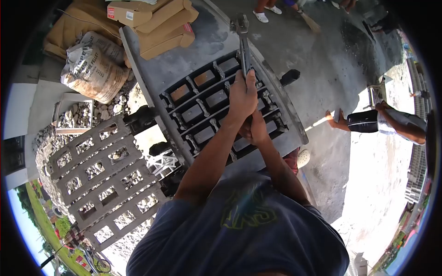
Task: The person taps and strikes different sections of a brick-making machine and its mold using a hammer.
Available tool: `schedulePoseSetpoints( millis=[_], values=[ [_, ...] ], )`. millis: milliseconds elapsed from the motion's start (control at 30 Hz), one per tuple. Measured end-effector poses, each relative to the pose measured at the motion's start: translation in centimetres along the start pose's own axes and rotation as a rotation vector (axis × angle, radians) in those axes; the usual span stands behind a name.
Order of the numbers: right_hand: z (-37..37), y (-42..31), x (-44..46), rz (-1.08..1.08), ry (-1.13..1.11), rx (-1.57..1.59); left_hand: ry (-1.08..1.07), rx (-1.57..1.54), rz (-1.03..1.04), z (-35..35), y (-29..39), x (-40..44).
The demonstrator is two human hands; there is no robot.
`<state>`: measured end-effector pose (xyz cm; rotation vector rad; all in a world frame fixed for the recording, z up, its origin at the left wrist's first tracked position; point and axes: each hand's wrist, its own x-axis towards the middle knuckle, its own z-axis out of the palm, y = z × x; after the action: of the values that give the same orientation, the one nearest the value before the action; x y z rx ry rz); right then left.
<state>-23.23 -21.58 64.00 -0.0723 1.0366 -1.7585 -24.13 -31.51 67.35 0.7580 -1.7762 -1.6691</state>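
My left hand (244,95) is clamped on the tool (244,53) over the frame (202,106); for my right hand (254,127), I cannot tell. If the left grip slips, the tool may hit the frame.

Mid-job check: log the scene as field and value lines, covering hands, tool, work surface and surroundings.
Left hand: closed around the metal tool
Right hand: just below the left; grip unclear
Work piece: dark gridded frame, lying on the table
Table end: cardboard boxes
Image left: printed sack, slotted panel
Image right: another person
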Motion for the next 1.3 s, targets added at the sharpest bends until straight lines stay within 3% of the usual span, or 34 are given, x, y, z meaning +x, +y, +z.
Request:
schedulePoseSetpoints(
  millis=[33, 167, 233, 333, 433, 533, 600, 633, 733, 800, 867, 900, 933, 967, 1000, 1067, 1133, 1167, 1200, 1233, 1300],
  values=[
    [-1.0, 0.4, 0.7, -0.045, -0.090, -0.032, 0.009, 0.081, 0.076, -0.2, 0.8, 0.2],
    [-0.6, 2.4, 1.9, 0.012, -0.030, 0.152, 0.013, 0.329, 0.097, 0.0, -1.6, 0.4],
    [-0.7, 3.8, 2.5, 0.260, 0.207, 0.286, -0.204, 0.399, -0.302, -0.1, -5.3, 1.1],
    [0.6, 1.5, 1.2, 0.181, 0.067, 0.342, -0.234, 0.459, -0.222, 0.0, -5.5, 2.2],
    [-0.4, 0.8, 2.7, 0.130, 0.019, 0.178, -0.129, 0.413, -0.092, 0.2, -0.2, 2.0],
    [0.6, 1.2, 2.8, 0.109, 0.037, 0.148, -0.089, 0.365, -0.015, -0.1, -0.7, 2.8],
    [1.2, 1.4, 3.1, 0.136, 0.084, 0.189, -0.158, 0.340, -0.168, -0.5, -6.1, 3.2],
    [0.9, 2.3, 3.1, 0.171, 0.108, 0.202, -0.204, 0.333, -0.342, -0.8, -7.0, 2.9],
    [1.4, 0.1, 2.4, 0.237, 0.164, 0.223, -0.210, 0.245, -0.417, -0.1, -7.0, 2.9],
    [1.1, 0.6, 0.0, 0.309, 0.234, 0.253, -0.190, 0.160, -0.349, -0.3, -3.8, 1.8],
    [1.1, 1.1, 0.0, -0.005, 0.123, 0.056, -0.179, -0.037, -0.219, -0.3, -0.1, 0.1],
    [0.4, 1.1, -0.5, -0.141, -0.051, -0.010, -0.200, -0.021, -0.230, -0.5, 1.8, -0.7],
    [0.4, 1.5, -0.7, -0.138, -0.031, 0.016, -0.184, -0.030, -0.088, -0.6, 3.5, -1.6],
    [0.4, 1.7, -0.4, -0.339, -0.064, -0.100, -0.170, -0.043, 0.060, -0.6, 4.2, -2.3],
    [0.6, 1.7, -0.2, -0.546, -0.097, -0.224, -0.194, -0.035, 0.056, -0.5, 3.8, -2.6],
    [0.8, 3.2, 0.1, -0.633, 0.021, -0.258, -0.157, 0.068, 0.216, -0.5, 1.9, -3.1],
    [0.6, 4.5, 0.0, -0.289, 0.233, -0.029, -0.150, 0.096, 0.121, -0.3, -3.2, -2.3],
    [0.4, 4.6, 0.0, -0.178, 0.304, 0.057, -0.197, 0.174, -0.092, -0.5, -5.9, -1.3],
    [-0.4, 4.1, -0.2, 0.033, 0.188, 0.201, -0.238, 0.250, -0.316, -0.5, -5.9, -1.2],
    [-0.9, 4.0, -0.8, 0.247, 0.071, 0.341, -0.192, 0.302, -0.369, -0.2, -5.9, -1.4],
    [0.5, 2.1, -1.8, 0.163, 0.088, 0.277, -0.185, 0.175, -0.326, 0.1, -2.2, -1.5]
  ],
)
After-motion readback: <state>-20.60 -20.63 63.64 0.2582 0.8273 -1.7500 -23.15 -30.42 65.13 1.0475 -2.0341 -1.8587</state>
